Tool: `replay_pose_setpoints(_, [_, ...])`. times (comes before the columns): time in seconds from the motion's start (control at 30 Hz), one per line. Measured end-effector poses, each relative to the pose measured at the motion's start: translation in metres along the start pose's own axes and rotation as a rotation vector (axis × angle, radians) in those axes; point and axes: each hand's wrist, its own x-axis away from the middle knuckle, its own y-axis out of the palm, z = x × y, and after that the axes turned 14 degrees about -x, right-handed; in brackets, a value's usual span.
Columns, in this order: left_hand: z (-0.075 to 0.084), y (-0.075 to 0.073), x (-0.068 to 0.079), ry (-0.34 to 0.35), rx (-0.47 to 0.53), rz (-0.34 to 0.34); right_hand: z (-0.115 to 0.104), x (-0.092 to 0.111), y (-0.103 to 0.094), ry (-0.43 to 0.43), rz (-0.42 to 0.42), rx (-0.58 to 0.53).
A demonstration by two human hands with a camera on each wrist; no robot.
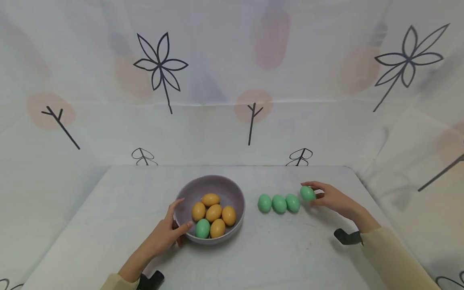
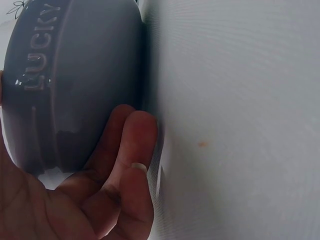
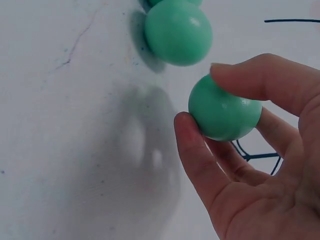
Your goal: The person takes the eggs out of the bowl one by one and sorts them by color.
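With the left hand, gripped a bowl of five yellow eggs and a green egg, lower centre of the frame. Had three green eggs on the tabletop, right of centre. Farther right, pinched another egg in the right hand.

A white table with a straight far edge is shown in the head view. Its surface is marked in places: a small orange speck is seen close up in the left wrist view, and a thin purplish line and scattered dark dots are seen in the right wrist view. Slightly left of the table's middle, a greyish-purple bowl is set upright on the surface, the raised letters LUCKY borne on its outer wall. Near it, to its right, three green eggs are laid side by side in a short row; whether they are touching cannot be told.
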Motion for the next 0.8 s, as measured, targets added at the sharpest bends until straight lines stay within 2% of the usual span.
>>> replay_pose_setpoints(0.27, [0.001, -0.002, -0.001, 0.017, -0.01, -0.003, 0.011, 0.001, 0.001, 0.0, 0.006, -0.008])
replay_pose_setpoints(0.8, [0.0, -0.002, -0.001, 0.003, -0.005, -0.014, 0.017, -0.002, 0.008, -0.031, 0.025, 0.084])
